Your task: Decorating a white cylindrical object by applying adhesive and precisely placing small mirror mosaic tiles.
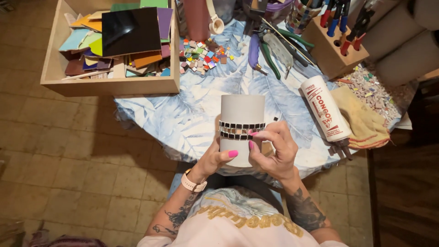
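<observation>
- Left hand (214,160) grips the grey cup (241,128) at frame centre.
- Right hand (273,148) pinches a small tile (253,134) against the cup's tile band.
- Tile might slip crooked if pressed unevenly.
- Glue bottle (325,114) lies to the right.

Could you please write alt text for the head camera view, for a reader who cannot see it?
Two hands hold a white cylinder upright: the left hand grips its base, the right hand presses small dark tiles onto a band around it. Behind stand a wooden box of coloured tiles, pliers and a glue bottle.
</observation>
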